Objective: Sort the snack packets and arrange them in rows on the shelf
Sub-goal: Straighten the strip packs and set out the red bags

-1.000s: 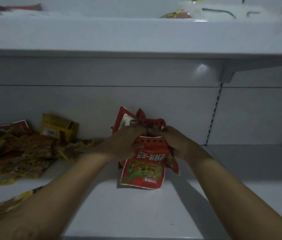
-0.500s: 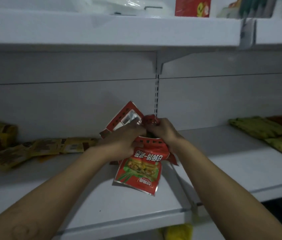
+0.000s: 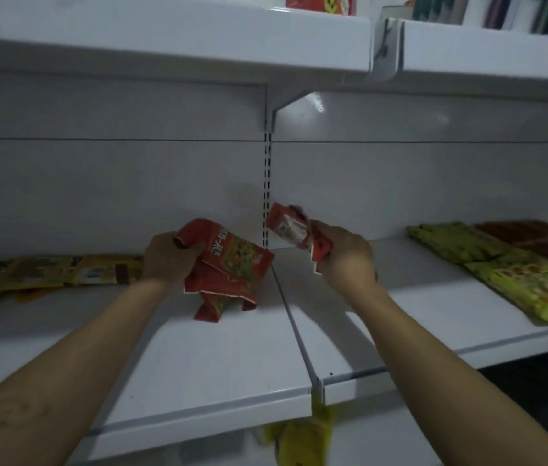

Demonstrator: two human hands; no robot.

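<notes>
While both hands held red packets over the middle of the shelf (image 3: 215, 358), the sorting looked to me only partly done. From the head camera, green-yellow packets (image 3: 518, 280) lay flat and overlapping in a row toward the shelf's right end. Darker brown-red packets (image 3: 534, 235) lay behind them near the back edge, and that part seemed arranged. Toward the left end, yellow packets (image 3: 64, 274) lay loose along the back edge in no clear row, so they were probably left to sort. No row of red ones showed on the shelf.

The left hand (image 3: 165, 257) had its fingers curled tight round the top of a bunch of red packets (image 3: 228, 274). Its lower corners either touched the shelf or hung just over it, beside the seam between the two boards; I could not tell which. The right hand (image 3: 346, 260) was clamped on a smaller red bunch (image 3: 294, 230), lifted clear of the shelf just right of the slotted upright (image 3: 267, 183). The two bunches were apart. The packets looked thin, glossy and crumpled, red with a green-and-yellow food picture and white lettering. The right-hand bunch was blurred. More yellow wrappers (image 3: 299, 438) showed below the shelf's front edge.
</notes>
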